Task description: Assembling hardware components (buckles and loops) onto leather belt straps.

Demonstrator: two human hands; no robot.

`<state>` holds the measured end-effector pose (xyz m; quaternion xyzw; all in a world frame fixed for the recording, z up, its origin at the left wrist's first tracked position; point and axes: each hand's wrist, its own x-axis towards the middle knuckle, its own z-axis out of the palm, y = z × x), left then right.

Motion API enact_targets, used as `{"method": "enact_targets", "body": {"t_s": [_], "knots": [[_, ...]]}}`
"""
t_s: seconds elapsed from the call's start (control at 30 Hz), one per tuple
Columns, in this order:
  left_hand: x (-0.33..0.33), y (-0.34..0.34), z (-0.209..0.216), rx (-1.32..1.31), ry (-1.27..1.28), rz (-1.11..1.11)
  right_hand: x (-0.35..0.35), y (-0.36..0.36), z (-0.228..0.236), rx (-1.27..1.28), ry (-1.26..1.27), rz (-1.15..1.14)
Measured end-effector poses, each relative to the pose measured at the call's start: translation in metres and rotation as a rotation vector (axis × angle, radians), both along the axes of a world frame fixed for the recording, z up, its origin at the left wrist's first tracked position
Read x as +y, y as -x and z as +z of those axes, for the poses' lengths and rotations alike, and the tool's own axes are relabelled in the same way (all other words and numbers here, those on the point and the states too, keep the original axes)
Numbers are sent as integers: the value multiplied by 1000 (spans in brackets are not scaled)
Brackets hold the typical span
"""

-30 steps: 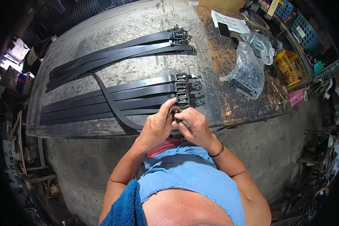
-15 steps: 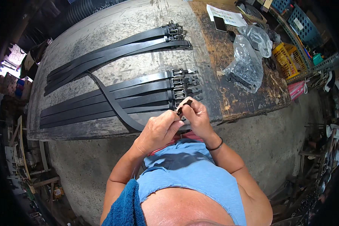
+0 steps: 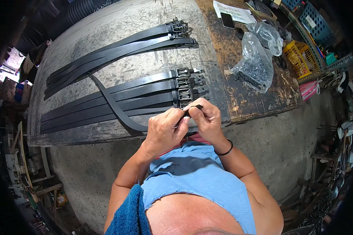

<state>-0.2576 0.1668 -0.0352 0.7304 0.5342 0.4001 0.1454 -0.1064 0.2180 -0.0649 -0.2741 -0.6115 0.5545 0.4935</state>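
Note:
Close together at the table's near edge, both my hands are closed on the end of a black belt. Its strap curves down from the far bundle to my left hand, which pinches it between thumb and fingers. My right hand grips the same end, where a small black tab pokes out past the thumb. My fingers hide most of this end, so its buckle or fitting cannot be made out. Just beyond my hands lies a row of black belts with metal buckles on the right.
Farther back is another bundle of black belts. On the worktable, to the right, are a phone, a printed sheet and a clear plastic bag of small dark parts. A yellow basket stands beyond the table's right edge.
The small tab in my right hand has tipped from pointing up to lying flatter. My left fingers have shifted slightly on the belt's end. The whole view has moved a little.

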Motion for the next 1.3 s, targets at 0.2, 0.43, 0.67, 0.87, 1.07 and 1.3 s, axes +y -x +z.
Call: {"method": "enact_targets", "body": {"t_s": [0.2,0.43,0.67,0.87,1.07,1.3], "knots": [[-1,0,-1,-46,-34,1,-2,0,0,-79,-260,-82],[7,2,-9,-14,-124,-41,0,-4,2,-75,-426,-176],[25,40,-12,382,-101,35,31,-32,5,345,272,-401],[52,36,-15,453,-165,9,41,-51,-21,492,509,-368],[74,15,-17,423,-239,-73,44,-67,-27,517,585,-441],[82,26,-43,361,-228,-114,56,-99,8,384,519,-762]]}}
